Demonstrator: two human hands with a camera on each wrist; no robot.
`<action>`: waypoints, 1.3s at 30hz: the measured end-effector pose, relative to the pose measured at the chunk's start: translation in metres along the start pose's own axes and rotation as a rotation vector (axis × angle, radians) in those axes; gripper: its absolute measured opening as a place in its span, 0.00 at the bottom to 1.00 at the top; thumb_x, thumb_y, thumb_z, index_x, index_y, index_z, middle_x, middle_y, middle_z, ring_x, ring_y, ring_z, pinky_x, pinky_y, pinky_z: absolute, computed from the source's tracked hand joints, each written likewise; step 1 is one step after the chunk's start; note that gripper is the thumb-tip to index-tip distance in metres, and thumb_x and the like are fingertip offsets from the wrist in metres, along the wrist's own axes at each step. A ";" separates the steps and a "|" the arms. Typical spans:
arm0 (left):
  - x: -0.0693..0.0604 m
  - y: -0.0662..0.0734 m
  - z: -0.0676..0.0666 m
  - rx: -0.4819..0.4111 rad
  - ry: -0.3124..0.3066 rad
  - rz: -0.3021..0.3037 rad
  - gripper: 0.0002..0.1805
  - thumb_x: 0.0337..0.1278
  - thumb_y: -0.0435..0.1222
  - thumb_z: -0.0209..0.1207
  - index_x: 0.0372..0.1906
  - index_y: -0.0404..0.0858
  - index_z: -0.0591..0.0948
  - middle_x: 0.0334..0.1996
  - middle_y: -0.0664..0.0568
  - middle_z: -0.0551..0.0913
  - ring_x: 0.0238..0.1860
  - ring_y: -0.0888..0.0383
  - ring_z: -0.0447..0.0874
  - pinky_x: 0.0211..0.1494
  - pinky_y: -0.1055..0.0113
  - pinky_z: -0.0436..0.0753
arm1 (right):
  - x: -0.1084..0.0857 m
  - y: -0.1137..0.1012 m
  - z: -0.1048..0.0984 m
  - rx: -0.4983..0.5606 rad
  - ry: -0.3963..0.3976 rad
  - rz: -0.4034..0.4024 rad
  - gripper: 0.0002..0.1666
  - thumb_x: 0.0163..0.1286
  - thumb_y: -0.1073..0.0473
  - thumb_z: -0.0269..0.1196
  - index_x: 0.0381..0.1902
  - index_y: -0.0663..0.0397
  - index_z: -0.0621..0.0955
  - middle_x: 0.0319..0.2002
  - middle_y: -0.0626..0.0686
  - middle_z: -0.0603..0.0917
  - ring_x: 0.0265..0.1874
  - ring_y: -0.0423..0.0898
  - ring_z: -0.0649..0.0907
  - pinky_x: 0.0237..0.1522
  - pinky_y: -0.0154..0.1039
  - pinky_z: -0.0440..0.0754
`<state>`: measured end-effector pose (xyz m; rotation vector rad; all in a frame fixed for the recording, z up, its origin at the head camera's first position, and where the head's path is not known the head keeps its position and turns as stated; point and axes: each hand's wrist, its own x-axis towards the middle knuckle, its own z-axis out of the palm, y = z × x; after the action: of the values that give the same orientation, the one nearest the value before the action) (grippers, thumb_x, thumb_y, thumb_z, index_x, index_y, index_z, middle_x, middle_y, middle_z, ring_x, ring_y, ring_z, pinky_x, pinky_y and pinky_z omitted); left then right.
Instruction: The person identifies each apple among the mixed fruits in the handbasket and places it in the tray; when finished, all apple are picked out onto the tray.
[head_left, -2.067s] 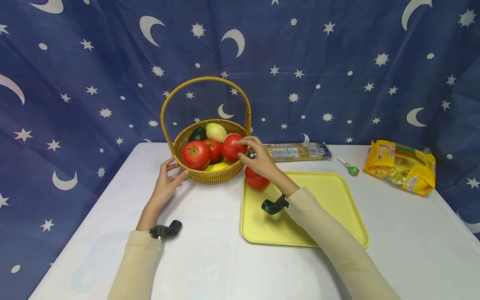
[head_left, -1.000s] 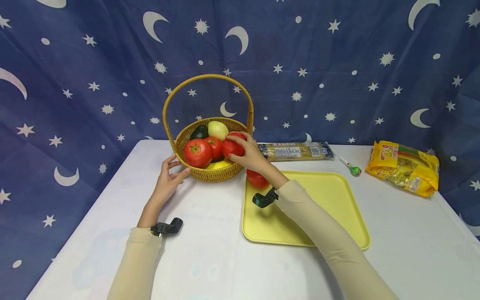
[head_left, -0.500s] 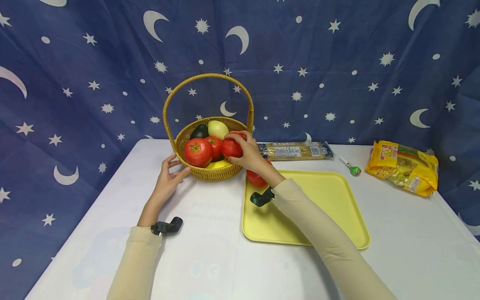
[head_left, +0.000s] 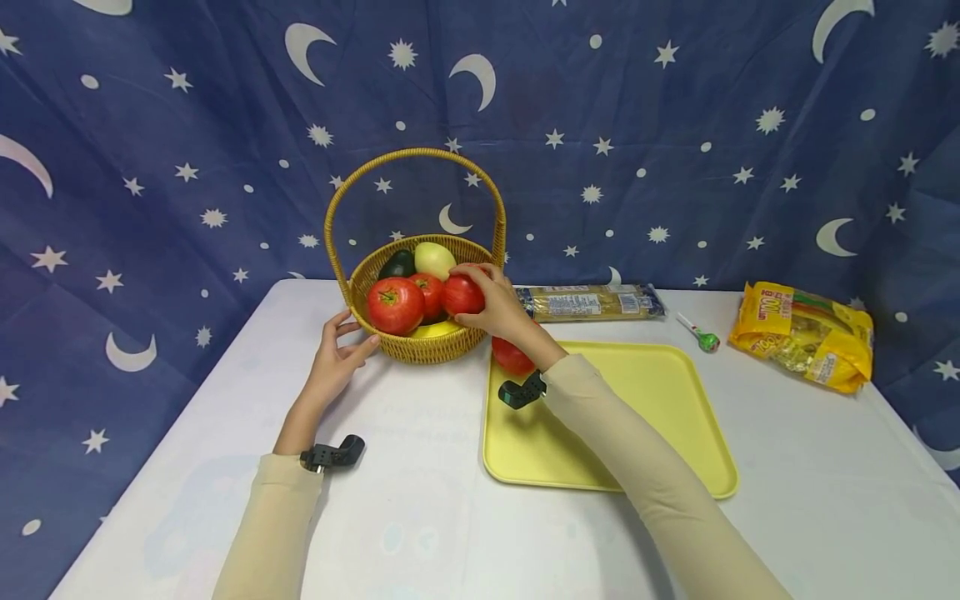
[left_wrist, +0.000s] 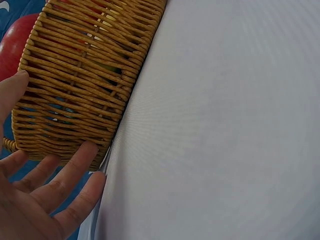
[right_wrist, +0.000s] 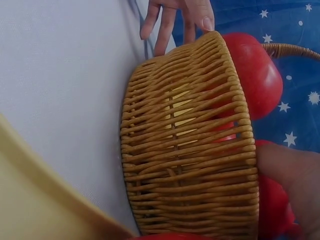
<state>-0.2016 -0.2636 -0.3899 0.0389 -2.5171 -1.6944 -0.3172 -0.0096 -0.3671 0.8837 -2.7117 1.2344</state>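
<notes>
The red fruit [head_left: 463, 295] is at the right end of the basket [head_left: 423, 352], next to a smaller red fruit [head_left: 430, 292]. The right hand [head_left: 501, 304] holds it, with fingers over the top and the thumb lower down, close to the rim. The left hand [head_left: 335, 363] is spread wide, its thumb touching the basket's other end. To do this well, the right hand should squeeze gently but firmly, because the fruit looks smooth and might slip. The left hand should press softly, so the basket won't slide or tip.
</notes>
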 end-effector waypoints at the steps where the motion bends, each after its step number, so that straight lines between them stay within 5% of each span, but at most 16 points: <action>1: 0.000 0.000 0.000 0.002 0.002 -0.001 0.41 0.68 0.34 0.55 0.75 0.30 0.45 0.69 0.29 0.57 0.60 0.33 0.72 0.57 0.47 0.76 | 0.001 0.000 0.000 -0.001 -0.003 0.002 0.39 0.57 0.60 0.74 0.65 0.43 0.71 0.68 0.62 0.62 0.64 0.63 0.65 0.62 0.60 0.68; 15: 0.000 -0.002 0.000 0.001 0.000 -0.002 0.41 0.68 0.35 0.55 0.75 0.31 0.44 0.69 0.30 0.57 0.60 0.33 0.72 0.57 0.46 0.75 | -0.001 0.001 0.000 0.025 0.020 -0.027 0.39 0.54 0.57 0.76 0.62 0.44 0.71 0.62 0.62 0.70 0.62 0.60 0.70 0.59 0.60 0.72; 26: 0.000 0.000 0.001 0.012 0.001 0.003 0.40 0.69 0.34 0.55 0.75 0.30 0.45 0.69 0.29 0.57 0.60 0.33 0.73 0.53 0.56 0.77 | -0.003 0.006 0.003 0.065 0.039 -0.116 0.39 0.52 0.56 0.77 0.61 0.44 0.72 0.62 0.51 0.73 0.61 0.56 0.70 0.58 0.57 0.74; 39: 0.000 0.000 0.001 0.002 0.006 0.009 0.40 0.68 0.34 0.55 0.74 0.29 0.45 0.69 0.29 0.57 0.60 0.32 0.72 0.58 0.42 0.74 | -0.004 0.008 0.005 0.178 0.053 -0.191 0.39 0.52 0.58 0.76 0.61 0.49 0.71 0.60 0.52 0.74 0.57 0.52 0.76 0.58 0.51 0.76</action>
<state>-0.2012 -0.2627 -0.3901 0.0321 -2.5106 -1.6866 -0.3174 -0.0066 -0.3769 1.0819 -2.4388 1.4505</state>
